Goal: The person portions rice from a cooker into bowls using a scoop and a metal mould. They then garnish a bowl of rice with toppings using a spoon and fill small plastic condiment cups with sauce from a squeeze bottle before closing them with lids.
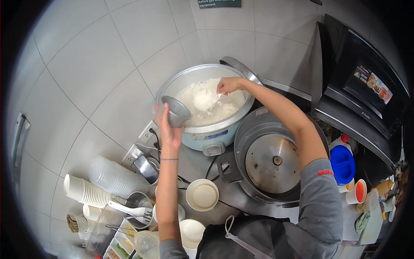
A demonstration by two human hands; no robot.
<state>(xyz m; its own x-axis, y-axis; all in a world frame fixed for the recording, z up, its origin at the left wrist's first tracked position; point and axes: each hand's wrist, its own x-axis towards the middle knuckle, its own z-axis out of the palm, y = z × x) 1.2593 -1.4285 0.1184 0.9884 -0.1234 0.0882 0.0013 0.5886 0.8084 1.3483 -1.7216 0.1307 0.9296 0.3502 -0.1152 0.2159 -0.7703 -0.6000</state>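
Note:
My left hand point(170, 134) is closed around a small grey metal bowl point(176, 111), tilted at the near left rim of the large rice cooker point(224, 125). Cooked white rice point(233, 105) covers the bottom of the cooker's pot. My right hand point(231, 85) reaches over the pot with its fingers closed on a white rice paddle point(219, 95), of which only a short part shows. A heaped clump of rice lies at the paddle's end, hiding its blade.
A round grey pot with a metal lid point(276, 162) stands close on the right. Paper bowls point(202, 195) sit nearer me. Stacked paper cups point(86, 190), plastic containers point(113, 175) and a utensil pot point(140, 211) crowd the left. Black appliance point(362, 90) and blue lid point(343, 164) stand right.

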